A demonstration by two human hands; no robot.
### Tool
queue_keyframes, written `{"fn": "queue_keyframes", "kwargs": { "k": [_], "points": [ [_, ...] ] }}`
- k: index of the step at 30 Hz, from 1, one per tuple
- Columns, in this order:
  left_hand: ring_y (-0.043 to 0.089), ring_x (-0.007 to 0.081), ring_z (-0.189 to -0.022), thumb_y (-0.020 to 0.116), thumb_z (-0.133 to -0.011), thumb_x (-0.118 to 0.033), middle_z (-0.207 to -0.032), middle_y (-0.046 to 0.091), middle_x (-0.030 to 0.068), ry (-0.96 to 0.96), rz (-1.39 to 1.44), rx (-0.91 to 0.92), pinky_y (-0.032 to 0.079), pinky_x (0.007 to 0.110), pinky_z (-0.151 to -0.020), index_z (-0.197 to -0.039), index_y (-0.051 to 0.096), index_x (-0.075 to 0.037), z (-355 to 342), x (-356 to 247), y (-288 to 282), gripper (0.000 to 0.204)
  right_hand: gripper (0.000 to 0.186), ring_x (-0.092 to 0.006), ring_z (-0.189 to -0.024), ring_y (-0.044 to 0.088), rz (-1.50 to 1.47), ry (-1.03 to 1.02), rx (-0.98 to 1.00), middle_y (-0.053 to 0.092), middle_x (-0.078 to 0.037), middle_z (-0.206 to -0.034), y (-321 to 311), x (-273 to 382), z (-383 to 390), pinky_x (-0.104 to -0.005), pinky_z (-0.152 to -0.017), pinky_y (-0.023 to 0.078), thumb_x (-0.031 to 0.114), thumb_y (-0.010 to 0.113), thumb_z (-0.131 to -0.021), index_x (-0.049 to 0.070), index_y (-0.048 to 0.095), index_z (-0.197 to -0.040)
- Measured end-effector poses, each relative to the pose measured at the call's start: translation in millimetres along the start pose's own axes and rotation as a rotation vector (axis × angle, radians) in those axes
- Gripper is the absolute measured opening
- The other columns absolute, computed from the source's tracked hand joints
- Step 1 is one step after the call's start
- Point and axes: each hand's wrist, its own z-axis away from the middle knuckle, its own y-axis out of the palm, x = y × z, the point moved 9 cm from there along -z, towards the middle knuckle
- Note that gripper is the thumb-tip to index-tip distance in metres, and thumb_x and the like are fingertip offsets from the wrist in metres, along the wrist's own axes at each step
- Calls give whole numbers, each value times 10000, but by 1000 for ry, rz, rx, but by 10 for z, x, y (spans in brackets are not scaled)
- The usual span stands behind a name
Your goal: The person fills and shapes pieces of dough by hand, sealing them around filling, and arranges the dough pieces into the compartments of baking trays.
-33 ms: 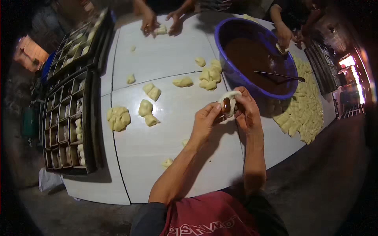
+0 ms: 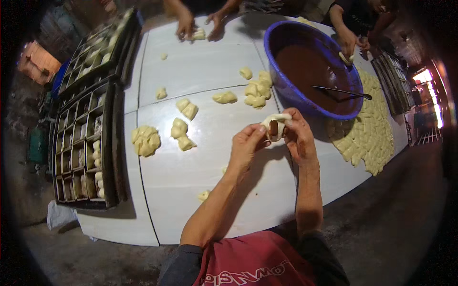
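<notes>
Between my two hands, over the white table (image 2: 224, 190), a flattened piece of pale dough (image 2: 278, 117) is held up. Glossy brown filling (image 2: 273, 128) sits in its middle, with dough around it. My left hand (image 2: 248, 144) pinches the left edge of the dough. At the right edge, my right hand (image 2: 298, 136) grips it with bent fingers. Just beyond my right hand stands a large purple basin (image 2: 279, 81) of brown filling, a thin dark utensil (image 2: 341, 90) resting in it. A clump of dough pieces (image 2: 256, 93) lies beside the basin.
More dough lumps (image 2: 145, 140) lie across the table. Many dough pieces (image 2: 365, 138) cover its right end. Divided trays (image 2: 86, 148) line the left side. Across the table, one person's hands (image 2: 202, 26) handle dough; another person's hand (image 2: 347, 43) holds dough by the basin's far rim.
The view has shifted slightly. The dough's upper flap now lies flatter over the filling, and both my hands keep their hold. The other person's hand by the basin has moved slightly outward.
</notes>
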Motion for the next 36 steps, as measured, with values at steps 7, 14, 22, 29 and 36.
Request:
{"fn": "queue_keyframes", "kwargs": {
  "k": [7, 14, 22, 29, 36],
  "points": [
    [676, 155, -900, 703, -927, -190, -1050, 693, 118, 181, -110, -165, 565, 286, -829, -1202, 639, 39, 317, -311, -483, 363, 315, -214, -1014, 607, 858, -421, -58, 525, -101, -1243, 512, -273, 311, -347, -895, 494, 35, 708, -841, 36, 626, -1146],
    [665, 155, -897, 746, -891, -180, -1059, 689, 113, 310, -206, -121, 565, 288, -793, -1142, 663, 43, 311, -603, -473, 346, 157, -165, -862, 641, 1142, -614, -135, 651, -49, -862, 815, -248, 357, -275, -690, 501, 108, 646, -942, 28, 691, -1069],
    [680, 163, -883, 733, -899, -227, -1031, 699, 105, 70, -230, -89, 584, 297, -743, -1196, 637, 38, 426, -590, -422, 410, 175, -52, -751, 594, 310, 32, -47, 668, -4, -855, 544, -600, 250, -206, -662, 473, 173, 667, -955, 12, 694, -1018],
    [688, 173, -878, 718, -910, -267, -1007, 708, 109, 7, -270, -89, 588, 310, -761, -1183, 652, 29, 438, -686, -638, 407, 323, -69, -860, 551, 561, 15, 224, 636, -22, -1074, 800, -564, 476, -238, -714, 441, 121, 707, -899, 60, 682, -1215],
    [683, 160, -910, 739, -880, -127, -1016, 711, 98, 172, -325, 26, 581, 291, -779, -1167, 670, 13, 601, -757, -484, 326, 143, -140, -901, 575, 608, -564, 74, 639, -68, -1031, 803, -323, 441, -273, -772, 465, 94, 722, -887, 37, 710, -1018]
  ]
}}
